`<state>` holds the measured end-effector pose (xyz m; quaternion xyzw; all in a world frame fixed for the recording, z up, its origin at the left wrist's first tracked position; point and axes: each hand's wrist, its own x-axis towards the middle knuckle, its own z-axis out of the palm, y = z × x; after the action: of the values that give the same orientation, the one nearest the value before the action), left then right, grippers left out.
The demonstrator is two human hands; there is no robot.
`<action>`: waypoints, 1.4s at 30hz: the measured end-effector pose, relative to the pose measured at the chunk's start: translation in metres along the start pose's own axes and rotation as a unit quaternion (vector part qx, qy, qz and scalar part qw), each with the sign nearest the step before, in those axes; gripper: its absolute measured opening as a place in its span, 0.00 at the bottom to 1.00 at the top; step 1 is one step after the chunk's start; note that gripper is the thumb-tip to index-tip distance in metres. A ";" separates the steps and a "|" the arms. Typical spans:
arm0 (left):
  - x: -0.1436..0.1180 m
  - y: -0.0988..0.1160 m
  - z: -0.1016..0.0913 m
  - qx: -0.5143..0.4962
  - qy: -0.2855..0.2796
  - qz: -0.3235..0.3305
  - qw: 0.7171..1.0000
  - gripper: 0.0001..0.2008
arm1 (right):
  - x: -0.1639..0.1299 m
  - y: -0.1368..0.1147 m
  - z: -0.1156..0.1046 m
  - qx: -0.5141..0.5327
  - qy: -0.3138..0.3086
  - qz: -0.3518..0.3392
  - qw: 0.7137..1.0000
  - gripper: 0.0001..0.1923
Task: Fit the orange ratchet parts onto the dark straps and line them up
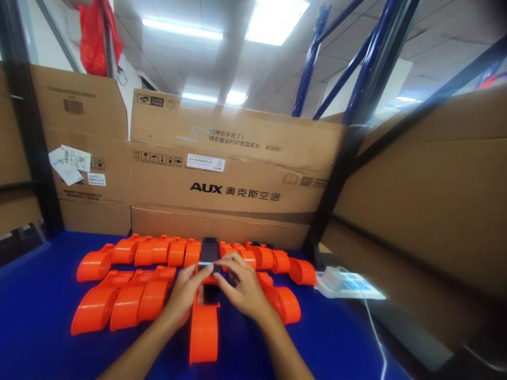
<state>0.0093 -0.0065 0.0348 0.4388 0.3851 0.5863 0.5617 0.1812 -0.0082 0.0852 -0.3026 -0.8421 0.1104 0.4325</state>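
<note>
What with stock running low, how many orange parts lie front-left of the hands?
3 orange parts: outer, middle, inner beside the left hand; more may be hidden.

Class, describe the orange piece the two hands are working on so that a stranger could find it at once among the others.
Start at the AUX cardboard box behind the blue table. Before it lie two rows of orange plastic shells. The one wanted, the orange piece, lies alone at the middle, pointing toward the viewer, its far end under the left hand and right hand, which pinch a black part.
</note>
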 end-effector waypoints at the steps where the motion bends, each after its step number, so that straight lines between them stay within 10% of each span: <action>1: 0.000 0.000 0.000 0.000 0.006 0.002 1.000 0.20 | 0.000 0.000 0.000 -0.003 0.001 0.003 1.000 0.12; 13: 0.000 0.011 -0.003 -0.060 0.083 0.035 0.994 0.19 | 0.000 0.015 -0.005 -0.040 0.070 0.075 0.994 0.12; 28: 0.000 0.002 -0.004 -0.026 0.072 0.056 0.995 0.18 | 0.005 0.019 0.004 -0.102 -0.104 0.081 0.986 0.09; 42: -0.004 0.002 0.000 0.035 -0.022 0.032 0.999 0.20 | 0.008 0.010 -0.002 0.065 0.022 0.085 0.994 0.10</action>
<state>0.0086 -0.0107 0.0362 0.4831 0.3786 0.5803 0.5353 0.1837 0.0042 0.0871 -0.3463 -0.7947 0.1944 0.4591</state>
